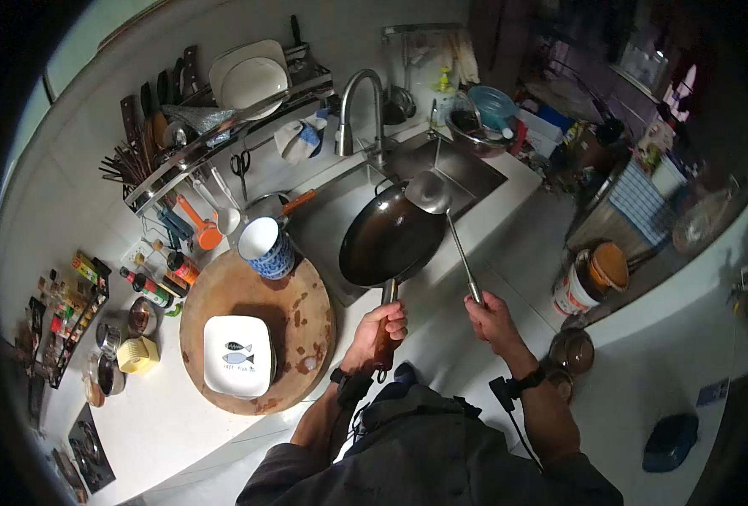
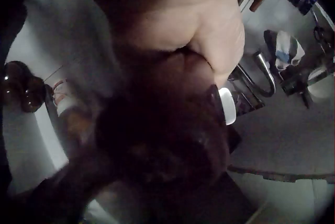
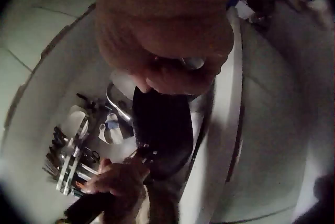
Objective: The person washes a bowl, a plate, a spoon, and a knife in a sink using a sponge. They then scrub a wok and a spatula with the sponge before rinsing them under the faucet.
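My left hand (image 1: pixel 377 336) grips the wooden handle of a dark wok (image 1: pixel 395 240), which hangs tilted over the front of the sink (image 1: pixel 327 211). In my right hand (image 1: pixel 494 323) is the long metal handle of a ladle (image 1: pixel 429 193). The ladle's bowl overlaps the wok's far right rim in the head view. From the right wrist view, the dark wok (image 3: pixel 163 130) shows beyond my right hand, with my left hand (image 3: pixel 120 187) at its handle. The left wrist view is mostly filled by the hand and dark blur.
Left of the wok, a round wooden board (image 1: pixel 306 363) bears a white square plate (image 1: pixel 237 356) and a blue-patterned cup (image 1: pixel 267 249). A curved faucet (image 1: pixel 362 110) rises behind the sink. Sauce bottles (image 1: pixel 148 287) stand by the wall, below a rack of knives and dishes.
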A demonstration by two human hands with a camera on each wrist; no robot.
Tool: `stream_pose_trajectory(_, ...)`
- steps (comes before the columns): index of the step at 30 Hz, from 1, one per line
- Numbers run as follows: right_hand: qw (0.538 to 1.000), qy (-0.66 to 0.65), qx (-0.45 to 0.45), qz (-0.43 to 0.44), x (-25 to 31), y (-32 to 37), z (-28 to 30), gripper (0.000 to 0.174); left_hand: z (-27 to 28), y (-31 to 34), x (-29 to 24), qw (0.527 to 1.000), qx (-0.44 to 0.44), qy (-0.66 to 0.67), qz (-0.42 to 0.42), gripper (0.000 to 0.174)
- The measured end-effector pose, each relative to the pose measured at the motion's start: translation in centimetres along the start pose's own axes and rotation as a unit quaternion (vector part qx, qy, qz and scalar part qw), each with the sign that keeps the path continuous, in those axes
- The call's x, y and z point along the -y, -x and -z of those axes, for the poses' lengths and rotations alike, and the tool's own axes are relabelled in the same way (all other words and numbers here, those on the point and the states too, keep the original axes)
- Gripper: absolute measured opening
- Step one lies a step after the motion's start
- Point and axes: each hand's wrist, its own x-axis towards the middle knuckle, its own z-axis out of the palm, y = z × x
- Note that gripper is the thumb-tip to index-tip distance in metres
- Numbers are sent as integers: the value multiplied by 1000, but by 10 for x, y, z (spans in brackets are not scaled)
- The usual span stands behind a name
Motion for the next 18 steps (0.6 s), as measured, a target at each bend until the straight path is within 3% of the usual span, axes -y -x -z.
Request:
stream_pose_trajectory(4,996,81,8,43,17,-72,-2,19,-7,-31,-31,999,-13,31,-33,12)
stream_pose_trajectory(11,990,121,71,5,29,-145,-19,18,23,-67,-69,990,1,134,-46,21)
stream_pose_trajectory(18,982,138,122,-40,35,-204,-22,17,34,-88,-82,983,-92,139,-76,25)
